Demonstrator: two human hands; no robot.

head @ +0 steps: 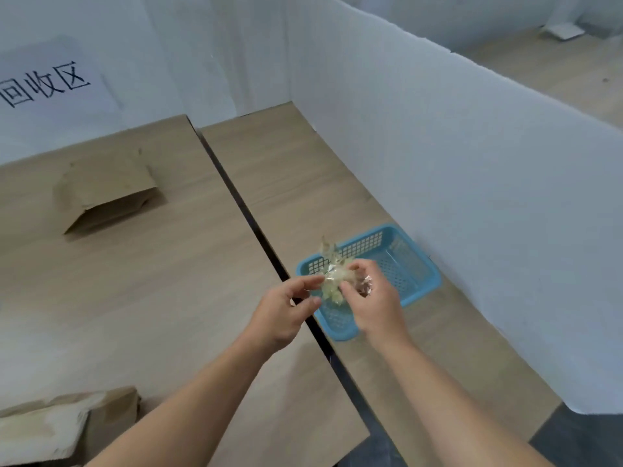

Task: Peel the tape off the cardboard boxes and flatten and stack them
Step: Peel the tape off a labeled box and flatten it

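A crumpled wad of clear tape [332, 276] hangs between my two hands, just over the near left part of a blue plastic basket [416, 264]. My right hand [372, 298] grips the wad with curled fingers. My left hand [286, 310] pinches its left side between thumb and fingertips. A flattened cardboard box [108, 193] lies far left on the left table. Another cardboard box [54, 426], its top torn pale, sits at the bottom left corner.
Two wooden tables [168, 281] meet at a dark gap [256, 230] that runs diagonally under my hands. A white partition [472, 197] borders the right table. A white sign with black characters [47, 82] hangs on the back wall.
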